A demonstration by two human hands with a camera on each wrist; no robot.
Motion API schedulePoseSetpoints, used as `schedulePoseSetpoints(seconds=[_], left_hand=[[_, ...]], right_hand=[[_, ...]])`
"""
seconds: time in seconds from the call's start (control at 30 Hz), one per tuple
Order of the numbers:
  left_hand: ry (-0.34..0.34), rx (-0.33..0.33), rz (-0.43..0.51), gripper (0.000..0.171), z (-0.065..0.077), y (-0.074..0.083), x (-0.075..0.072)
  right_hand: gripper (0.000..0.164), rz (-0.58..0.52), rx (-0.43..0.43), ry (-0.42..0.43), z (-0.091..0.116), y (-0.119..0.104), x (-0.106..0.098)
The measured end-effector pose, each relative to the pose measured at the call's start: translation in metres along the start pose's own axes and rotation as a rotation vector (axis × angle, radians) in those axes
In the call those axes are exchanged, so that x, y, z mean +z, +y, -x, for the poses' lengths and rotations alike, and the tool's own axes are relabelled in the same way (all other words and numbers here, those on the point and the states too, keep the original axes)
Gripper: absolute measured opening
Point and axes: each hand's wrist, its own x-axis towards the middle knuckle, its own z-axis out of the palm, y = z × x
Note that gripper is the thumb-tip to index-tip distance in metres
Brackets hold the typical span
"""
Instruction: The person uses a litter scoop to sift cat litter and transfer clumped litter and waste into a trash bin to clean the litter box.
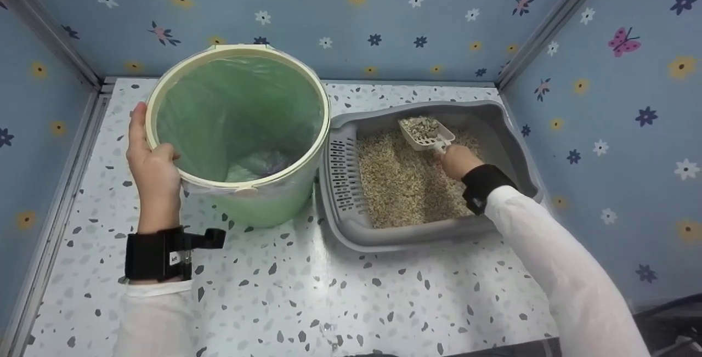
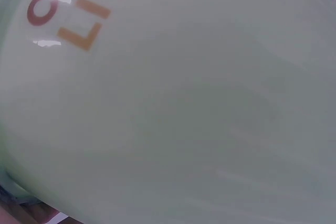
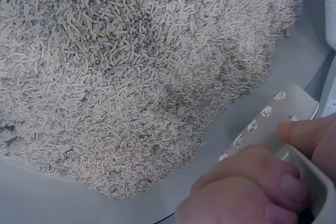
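In the head view, a green trash bin point(image 1: 274, 203) with a cream rim and a clear plastic liner point(image 1: 192, 105) stands at the left. My left hand point(image 1: 156, 168) holds its left side at the rim, thumb toward the front. Bin wall with orange and red letters fills the left wrist view. At the right is a grey litter box point(image 1: 378, 239) containing pale pellet litter point(image 1: 392, 192). My right hand point(image 1: 459, 161) grips the handle of a white slotted litter scoop point(image 1: 439, 140) over the box. Litter lies in the scoop's bowl; the right wrist view shows its slotted side.
Bin and litter box stand close together on a white speckled surface point(image 1: 263, 296). Blue flowered panels point(image 1: 340, 11) enclose the back and sides. The litter box has a perforated ledge point(image 1: 344, 176) on its left. Dark equipment point(image 1: 672, 324) shows at the lower right.
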Motion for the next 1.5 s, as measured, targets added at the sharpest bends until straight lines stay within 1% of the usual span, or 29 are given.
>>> schedulePoseSetpoints(seconds=[0.03,0.07,0.1,0.17,0.2,0.3,0.37,0.47,0.53,0.63,0.77,0.87,1.17,1.5], left_hand=[[0.000,0.002,0.001,0.086,0.000,0.000,0.000],[0.001,0.003,0.000,0.086,0.000,0.000,-0.001],[0.001,0.002,0.002,0.086,0.000,0.000,-0.001],[0.004,-0.003,-0.006,0.086,0.000,0.000,-0.002],[0.004,-0.005,-0.010,0.086,0.000,0.000,-0.002],[0.007,-0.016,-0.014,0.087,-0.001,0.000,-0.003],[0.008,-0.024,-0.009,0.087,-0.001,0.000,-0.003],[0.008,-0.030,0.000,0.087,-0.001,0.000,-0.003],[0.009,-0.028,0.010,0.087,0.000,0.000,-0.004],[0.011,-0.024,0.013,0.087,0.001,0.000,-0.004],[0.011,-0.027,0.014,0.087,0.002,0.001,-0.004],[0.013,-0.029,0.012,0.087,0.001,0.001,-0.003],[0.002,-0.034,-0.012,0.086,0.002,0.001,-0.001],[-0.008,-0.041,0.022,0.086,0.003,0.002,0.000]], right_hand=[[0.039,-0.037,0.021,0.008,0.005,-0.002,-0.002],[0.039,-0.026,0.011,0.013,0.008,-0.003,-0.002],[0.039,-0.070,0.031,0.022,0.012,-0.004,-0.002],[0.038,-0.115,0.044,0.033,0.018,-0.004,0.000],[0.039,-0.170,0.067,0.041,0.022,-0.004,0.001],[0.037,-0.286,0.119,0.070,0.032,-0.004,0.007],[0.039,-0.326,0.137,0.096,0.039,-0.004,0.010],[0.042,-0.350,0.134,0.158,0.049,-0.005,0.016],[0.040,-0.379,0.130,0.195,0.055,-0.005,0.019],[0.036,-0.408,0.120,0.282,0.061,-0.006,0.025],[0.032,-0.421,0.113,0.424,0.065,-0.008,0.033],[0.032,-0.435,0.126,0.486,0.067,-0.009,0.036],[0.035,-0.460,0.157,0.623,0.067,-0.007,0.042],[0.040,-0.515,0.192,0.678,0.065,-0.006,0.039]])
